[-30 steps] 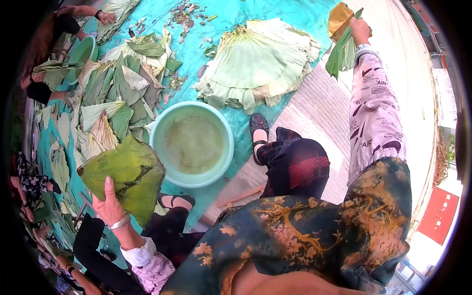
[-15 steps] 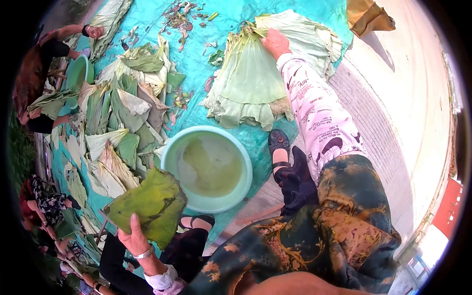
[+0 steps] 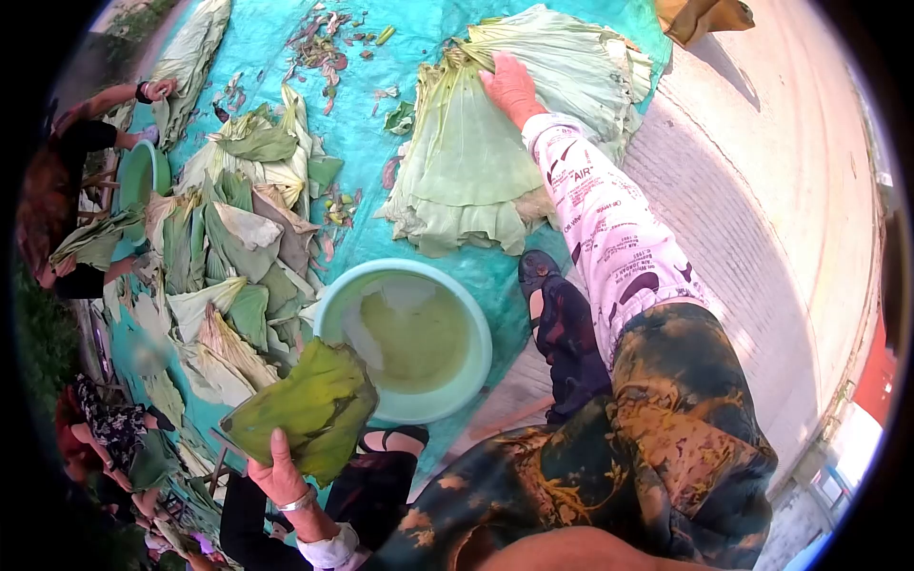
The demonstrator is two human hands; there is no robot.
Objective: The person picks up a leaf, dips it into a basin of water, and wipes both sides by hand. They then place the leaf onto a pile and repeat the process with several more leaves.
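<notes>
My left hand (image 3: 278,468), with a bracelet at the wrist, grips a yellow-green, dark-edged lotus leaf (image 3: 309,409) by its lower edge. The leaf's upper right corner overlaps the rim of a pale green basin (image 3: 481,328) from my viewpoint. Cloudy greenish water (image 3: 405,333) fills part of the basin. Beyond it, my right hand (image 3: 511,88) lies on a fanned stack of pale lotus leaves (image 3: 466,162), close to the gathered stem end. Its fingers look stretched out over the leaves, with nothing visibly lifted.
Loose heaps of wilted leaves (image 3: 238,228) cover the turquoise tarp (image 3: 371,76) on the left. Plant scraps (image 3: 319,43) lie at the top. Other people sit along the left edge, one beside a green tub (image 3: 157,171). Concrete paving (image 3: 743,190) runs along the right.
My left hand has carried the leaf slightly right and up, nearer the basin. The right hand stays at the same part of the stack, while the whole view has shifted a little.
</notes>
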